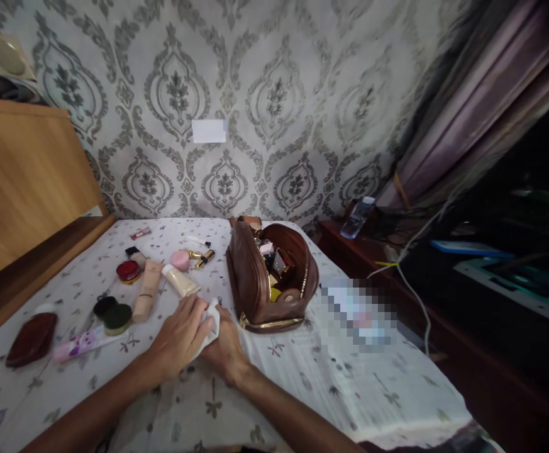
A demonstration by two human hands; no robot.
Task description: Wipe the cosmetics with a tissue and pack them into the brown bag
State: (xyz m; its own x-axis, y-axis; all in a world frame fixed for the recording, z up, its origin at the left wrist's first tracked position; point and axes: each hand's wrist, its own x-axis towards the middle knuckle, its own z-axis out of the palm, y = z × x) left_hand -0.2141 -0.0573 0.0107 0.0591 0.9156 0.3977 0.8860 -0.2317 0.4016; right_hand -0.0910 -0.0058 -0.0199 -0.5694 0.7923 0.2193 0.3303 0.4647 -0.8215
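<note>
My left hand (177, 340) and my right hand (227, 346) meet above the patterned white sheet, with a white cloth or tissue (212, 324) between them. The fingers of my left hand press on the cloth. My right hand is wrapped against its other side; whether it holds something else is hidden. Just beyond the hands lies a cream tube (180, 281) with a white cap. Close on the right stands an unzipped brown bag (250, 283) filled with small cosmetics. A beige tube (148, 292) rests to the left.
Several cosmetics lie leftward, among them a red jar (128, 271), a dark green round case (117, 319), a purple-white tube (83, 344) and a dark red bottle (32, 338). A clear bottle (358, 218) stands on the side table. A pale cable hangs at the right.
</note>
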